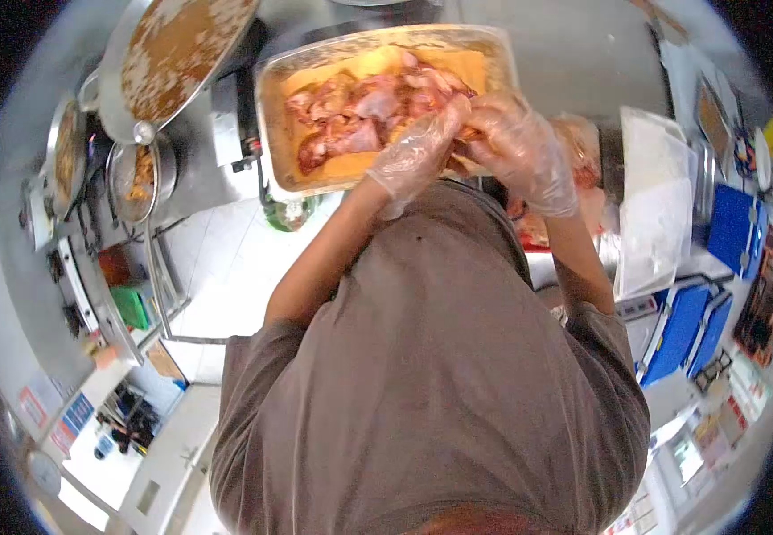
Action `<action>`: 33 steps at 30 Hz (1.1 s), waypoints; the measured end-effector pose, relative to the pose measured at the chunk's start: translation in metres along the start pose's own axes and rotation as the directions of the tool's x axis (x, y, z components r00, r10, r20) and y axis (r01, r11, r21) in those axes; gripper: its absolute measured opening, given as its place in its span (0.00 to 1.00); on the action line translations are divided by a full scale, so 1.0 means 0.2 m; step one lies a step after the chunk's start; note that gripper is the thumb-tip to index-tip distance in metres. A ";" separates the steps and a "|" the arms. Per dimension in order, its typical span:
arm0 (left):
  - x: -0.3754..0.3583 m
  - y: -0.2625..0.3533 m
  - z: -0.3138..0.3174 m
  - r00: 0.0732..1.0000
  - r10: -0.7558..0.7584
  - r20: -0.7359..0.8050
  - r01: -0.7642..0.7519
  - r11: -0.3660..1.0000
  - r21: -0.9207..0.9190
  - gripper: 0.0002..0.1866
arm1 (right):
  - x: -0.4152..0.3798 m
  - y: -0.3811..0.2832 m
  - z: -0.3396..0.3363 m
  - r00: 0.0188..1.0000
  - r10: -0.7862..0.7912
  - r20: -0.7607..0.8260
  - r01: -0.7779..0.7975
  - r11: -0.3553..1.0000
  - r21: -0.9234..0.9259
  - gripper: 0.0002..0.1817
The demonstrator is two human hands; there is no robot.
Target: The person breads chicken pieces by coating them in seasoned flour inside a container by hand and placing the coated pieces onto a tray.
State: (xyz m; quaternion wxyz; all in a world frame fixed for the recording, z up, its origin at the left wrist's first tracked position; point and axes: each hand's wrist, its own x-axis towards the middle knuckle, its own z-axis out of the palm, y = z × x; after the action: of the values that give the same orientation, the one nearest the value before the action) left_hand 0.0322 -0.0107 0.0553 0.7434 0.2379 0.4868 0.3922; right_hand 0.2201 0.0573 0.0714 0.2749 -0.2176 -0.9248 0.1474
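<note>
Grey metal counter [574, 53] beyond the fingers, white tiled floor [226, 259] off left; clear-gloved left hand [427, 147], right hand [525, 147] curl half-closed by rectangular silver tray [268, 134], anything gripped hidden, can't tell

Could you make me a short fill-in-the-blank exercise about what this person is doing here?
1. The left hand and right hand both wear see-through ______.
2. The reddish meat lies in a tray whose shape is ______, not round.
3. Of the two hands, the one nearer the large pot of brown liquid is the ______ hand.

Missing words, in order: gloves; rectangular; left.
</note>
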 end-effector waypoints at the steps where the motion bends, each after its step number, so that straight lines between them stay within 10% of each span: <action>1: -0.01 0.02 0.00 0.996 0.014 -0.092 -0.019 0.999 -0.046 0.29 | 0.06 -0.03 0.05 1.000 -0.028 0.011 0.027 0.999 0.031 0.18; 6: -0.02 -0.03 -0.21 0.924 0.208 -0.322 -0.270 0.949 -0.164 0.21 | 0.17 -0.12 0.14 1.000 -0.005 0.026 -0.001 0.964 0.264 0.19; 8: 0.01 -0.18 -0.33 0.832 0.454 -0.321 -0.454 0.888 0.079 0.19 | 0.18 -0.11 0.18 0.986 0.156 -0.056 -0.118 0.899 0.422 0.17; 11: -0.07 -0.16 -0.44 0.814 0.565 -0.133 -0.204 0.492 0.846 0.24 | 0.19 -0.13 0.30 0.816 0.558 0.151 -0.465 0.479 0.745 0.17; 13: -0.12 -0.04 -0.36 0.945 0.239 -0.223 -0.193 0.959 0.209 0.26 | 0.23 -0.12 0.34 0.858 0.500 0.119 -0.396 0.495 0.773 0.18; 16: -0.17 0.04 -0.33 0.957 0.278 -0.081 -0.198 0.833 0.517 0.25 | 0.24 -0.05 0.38 0.860 0.429 0.275 -0.451 0.388 0.804 0.21; 21: -0.16 0.03 -0.33 0.904 0.323 -0.279 -0.164 0.866 0.472 0.22 | 0.24 -0.05 0.32 0.773 0.470 0.426 -0.583 0.260 0.770 0.16; 27: -0.06 -0.03 -0.20 0.802 0.322 -0.503 -0.367 0.930 0.010 0.19 | 0.17 -0.07 0.53 0.612 0.788 0.071 -0.433 0.259 0.863 0.18; 30: 0.01 -0.08 -0.20 0.695 0.464 -0.549 -0.547 0.837 0.016 0.14 | 0.20 -0.20 0.55 0.692 0.721 0.030 -0.158 0.111 0.981 0.26; 33: 0.05 -0.07 -0.22 0.599 0.527 -0.604 -0.680 0.733 -0.035 0.10 | 0.21 -0.25 0.55 0.759 0.647 -0.074 -0.284 0.431 0.857 0.30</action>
State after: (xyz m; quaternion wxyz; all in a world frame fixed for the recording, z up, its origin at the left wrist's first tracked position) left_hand -0.0002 -0.0126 0.0222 0.4136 0.1645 0.5137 0.7335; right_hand 0.1089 0.0179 0.0215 0.4684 -0.3462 -0.5764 0.5731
